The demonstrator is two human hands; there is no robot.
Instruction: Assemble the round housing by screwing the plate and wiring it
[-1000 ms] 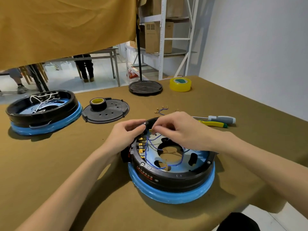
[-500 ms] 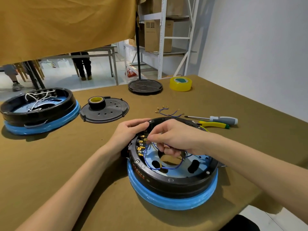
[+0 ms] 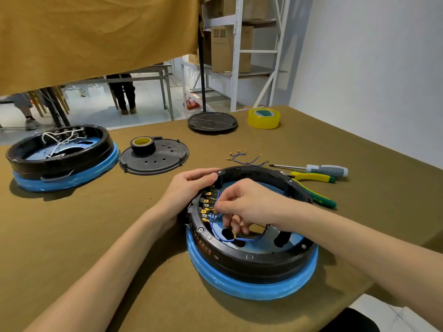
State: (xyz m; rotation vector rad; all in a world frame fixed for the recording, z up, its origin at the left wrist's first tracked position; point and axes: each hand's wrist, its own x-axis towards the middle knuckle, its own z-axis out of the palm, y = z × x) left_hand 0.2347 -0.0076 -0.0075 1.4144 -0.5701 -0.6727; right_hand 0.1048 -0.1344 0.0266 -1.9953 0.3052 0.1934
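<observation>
**A:** What sits at the far left of the table (image 3: pixel 72 236)?

**B:** A second round housing (image 3: pixel 60 154), black on a blue base, with white wires tangled inside. Just to its right lies a flat black plate (image 3: pixel 165 159) with small holes, and a roll of black tape (image 3: pixel 142 145) stands on that plate.

**A:** And nearer the person?

**B:** The left hand (image 3: pixel 184 190) comes in from the lower left. It grips the far-left rim of the round housing (image 3: pixel 251 257) being worked on, fingers curled over the black edge. That housing sits near the front edge of the table, slightly right of centre, on a blue base.

**A:** What is inside it?

**B:** A row of brass terminals (image 3: pixel 207 207) along the left inner wall, and a blue wire (image 3: pixel 230 239) looping across the open floor.

**A:** The other hand?

**B:** The right hand (image 3: pixel 251 204) reaches in from the right, thumb and forefinger pinched on the wire's end right beside the terminals. Whether the connector is seated, I cannot tell.

**A:** Further right?

**B:** Behind the housing lie loose blue wires with brass ends (image 3: pixel 247 158). Right of them lie a grey-handled screwdriver (image 3: pixel 318 169) and yellow-and-green pliers (image 3: pixel 314 180), partly hidden by the housing. At the back sit a round black stand base (image 3: pixel 212 122) and a roll of yellow tape (image 3: pixel 263 118).
</observation>
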